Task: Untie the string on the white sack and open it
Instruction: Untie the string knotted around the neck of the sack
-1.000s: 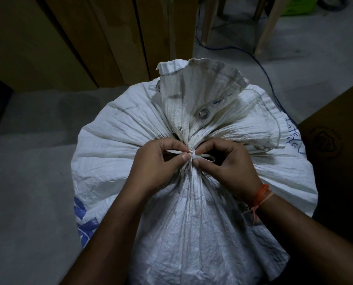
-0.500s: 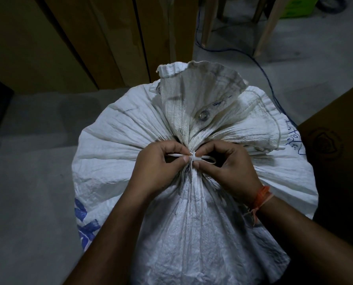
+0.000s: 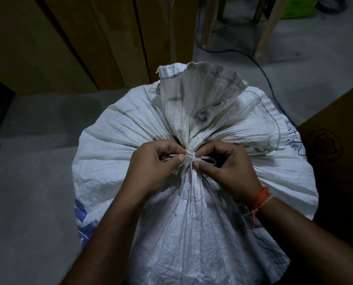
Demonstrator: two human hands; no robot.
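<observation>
A full white woven sack stands in the middle of the view, its neck gathered tight and its mouth fanned out above. A white string is knotted around the neck, with a loop sticking out to the right. My left hand pinches the string's left end just beside the knot. My right hand, with an orange thread on its wrist, pinches at the knot from the right, its fingers curled over the loop. A metal eyelet shows on the fanned mouth.
Wooden panels stand behind the sack. A brown cardboard box sits close on the right. A blue cable runs across the grey floor past wooden furniture legs at the back.
The hands have stayed at the knot with only small finger shifts. The view has drifted slightly, so the sack sits a little lower in the frame.
</observation>
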